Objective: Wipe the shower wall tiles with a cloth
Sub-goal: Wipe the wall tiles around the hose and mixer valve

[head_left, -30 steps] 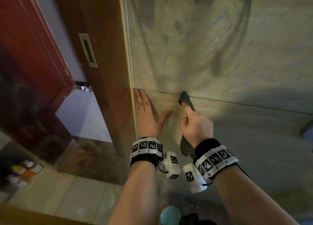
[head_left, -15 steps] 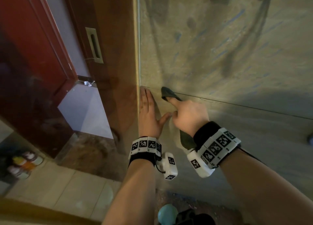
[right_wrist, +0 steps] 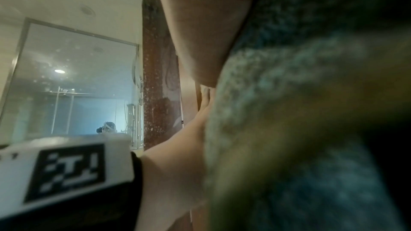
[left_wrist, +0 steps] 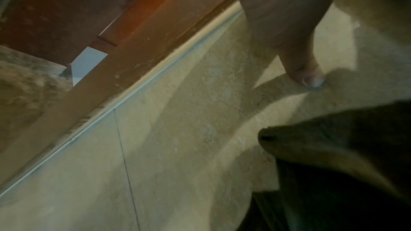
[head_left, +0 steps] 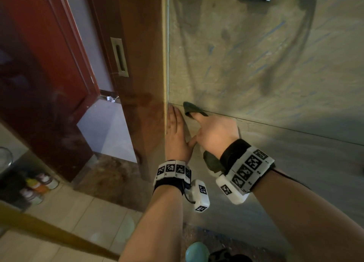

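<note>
Facing beige wall tiles beside a wooden door frame, left hand lies flat, fingers together; right hand, at 3 o'clock, presses the gripped cloth on the grout line.

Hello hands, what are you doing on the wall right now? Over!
Left hand flat on wall tile. Right hand pressing dark cloth along grout line. Wooden door frame just left.

The cloth under the right fingers was dark grey-green. The wall tiles above them were beige with faint blue streaks. Left of the left fingers, the door frame was reddish-brown wood. Both wristbands bore black-and-white square codes.
</note>
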### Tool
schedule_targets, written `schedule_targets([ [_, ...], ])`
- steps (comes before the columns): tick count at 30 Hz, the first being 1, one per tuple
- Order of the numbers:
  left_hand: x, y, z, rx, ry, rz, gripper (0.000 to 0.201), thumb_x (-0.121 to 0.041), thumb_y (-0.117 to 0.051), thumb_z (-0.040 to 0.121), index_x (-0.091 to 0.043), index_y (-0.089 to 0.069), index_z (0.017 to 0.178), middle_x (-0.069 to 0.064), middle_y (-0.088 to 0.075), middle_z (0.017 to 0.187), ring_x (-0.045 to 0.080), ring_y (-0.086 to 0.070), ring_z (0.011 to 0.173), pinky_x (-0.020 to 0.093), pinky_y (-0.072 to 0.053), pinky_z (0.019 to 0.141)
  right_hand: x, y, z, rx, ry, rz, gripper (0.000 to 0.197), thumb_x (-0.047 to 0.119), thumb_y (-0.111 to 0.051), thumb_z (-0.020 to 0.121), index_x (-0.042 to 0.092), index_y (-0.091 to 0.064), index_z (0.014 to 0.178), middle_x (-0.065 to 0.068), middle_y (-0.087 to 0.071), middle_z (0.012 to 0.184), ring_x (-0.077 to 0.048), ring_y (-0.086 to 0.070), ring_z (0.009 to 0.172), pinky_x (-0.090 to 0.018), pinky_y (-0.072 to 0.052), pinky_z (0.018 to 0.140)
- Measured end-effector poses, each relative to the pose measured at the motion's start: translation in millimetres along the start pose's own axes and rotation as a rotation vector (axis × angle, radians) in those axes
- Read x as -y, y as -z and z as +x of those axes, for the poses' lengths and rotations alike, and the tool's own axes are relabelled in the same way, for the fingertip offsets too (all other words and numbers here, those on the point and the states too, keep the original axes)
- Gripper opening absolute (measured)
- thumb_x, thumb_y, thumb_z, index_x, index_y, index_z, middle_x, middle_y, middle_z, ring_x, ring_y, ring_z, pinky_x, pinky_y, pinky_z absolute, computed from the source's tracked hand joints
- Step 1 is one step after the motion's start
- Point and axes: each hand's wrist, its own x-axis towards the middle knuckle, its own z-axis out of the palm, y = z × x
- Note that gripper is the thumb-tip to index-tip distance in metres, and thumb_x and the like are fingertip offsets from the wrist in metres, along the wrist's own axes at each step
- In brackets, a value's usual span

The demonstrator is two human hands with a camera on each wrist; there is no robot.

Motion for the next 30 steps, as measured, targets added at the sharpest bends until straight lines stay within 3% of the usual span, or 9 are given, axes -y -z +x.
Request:
schedule_targets([
  [2, -1, -2, 0, -0.02, 0.011, -0.005, 0.102, -0.06, -0.053, 0.082, -0.007, 0.005, 0.147, 0.006, 0.009, 0.156, 0.012, 0.004, 0.146, 0.049, -0.022, 0.118, -11, 0, -13, -0.06, -0.032, 0.002, 0.058, 0.029, -0.046, 0.091, 0.038, -0.024, 0.144, -0.008, -0.063, 0.096, -0.028, -0.062, 0.088, -0.03, -0.039, 0.064],
  [5, -12, -4, 0, -0.04, 0.061, -0.078, 0.105, -0.059, -0.056, 0.08, -0.011, 0.009, 0.148, 0.0, 0.015, 0.156, 0.006, 0.013, 0.145, 0.026, -0.003, 0.12, -18, 7, -22, -0.157, -0.086, 0.014, 0.061, 0.024, -0.044, 0.089, 0.036, -0.025, 0.145, -0.01, -0.064, 0.094, -0.031, -0.063, 0.085, -0.031, -0.041, 0.064],
  [8, -24, -2, 5, -0.099, 0.06, -0.107, 0.104, -0.058, -0.058, 0.081, -0.011, 0.007, 0.148, 0.001, 0.014, 0.155, 0.004, 0.014, 0.145, 0.017, 0.002, 0.117, -16, 16, -17, -0.217, -0.101, 0.038, 0.062, 0.022, -0.045, 0.088, 0.035, -0.025, 0.145, -0.011, -0.063, 0.09, -0.033, -0.063, 0.082, -0.031, -0.038, 0.063],
  [11, -26, 6, 20, -0.114, 0.007, -0.058, 0.103, -0.055, -0.056, 0.081, -0.006, 0.003, 0.149, 0.005, 0.012, 0.155, 0.008, 0.01, 0.145, 0.024, -0.001, 0.12, -10, 10, -12, -0.184, -0.059, 0.017, 0.061, 0.025, -0.045, 0.089, 0.034, -0.024, 0.146, -0.01, -0.063, 0.09, -0.032, -0.064, 0.083, -0.03, -0.036, 0.06],
  [15, -27, 11, 25, -0.036, 0.003, -0.029, 0.105, -0.052, -0.056, 0.077, -0.01, 0.01, 0.147, 0.003, 0.018, 0.155, 0.011, 0.012, 0.145, 0.039, -0.007, 0.122, -10, -6, -12, -0.073, 0.016, -0.04, 0.055, 0.025, -0.039, 0.092, 0.037, -0.027, 0.144, -0.008, -0.064, 0.097, -0.03, -0.064, 0.088, -0.029, -0.036, 0.062],
  [18, -27, 12, 24, -0.041, -0.005, -0.037, 0.108, -0.059, -0.057, 0.079, -0.009, 0.009, 0.148, 0.002, 0.018, 0.154, 0.011, 0.012, 0.145, 0.035, -0.005, 0.122, -22, 2, -18, -0.142, -0.007, -0.021, 0.056, 0.025, -0.041, 0.09, 0.04, -0.03, 0.143, -0.009, -0.065, 0.097, -0.031, -0.063, 0.087, -0.03, -0.038, 0.063],
  [22, -26, 10, 26, -0.053, -0.017, -0.004, 0.107, -0.062, -0.054, 0.08, -0.007, 0.008, 0.148, 0.004, 0.017, 0.154, 0.017, 0.009, 0.146, 0.048, -0.012, 0.12, -26, 21, -19, -0.254, -0.076, 0.034, 0.06, 0.024, -0.046, 0.087, 0.038, -0.03, 0.143, -0.012, -0.064, 0.092, -0.034, -0.063, 0.083, -0.03, -0.037, 0.063],
  [27, -29, 11, 25, -0.031, 0.015, -0.032, 0.109, -0.061, -0.054, 0.078, -0.007, 0.01, 0.147, 0.002, 0.019, 0.154, 0.01, 0.013, 0.145, 0.037, -0.005, 0.121, -20, 6, -14, -0.141, 0.016, -0.056, 0.058, 0.027, -0.043, 0.09, 0.037, -0.025, 0.145, -0.01, -0.065, 0.096, -0.032, -0.064, 0.086, -0.029, -0.036, 0.062],
  [30, -29, 13, 24, -0.03, 0.004, -0.025, 0.112, -0.069, -0.052, 0.078, -0.006, 0.009, 0.149, 0.0, 0.02, 0.153, 0.012, 0.012, 0.145, 0.041, -0.008, 0.122, -28, 6, -20, -0.11, 0.034, -0.081, 0.058, 0.023, -0.041, 0.09, 0.041, -0.029, 0.143, -0.008, -0.066, 0.1, -0.029, -0.063, 0.089, -0.029, -0.038, 0.065],
])
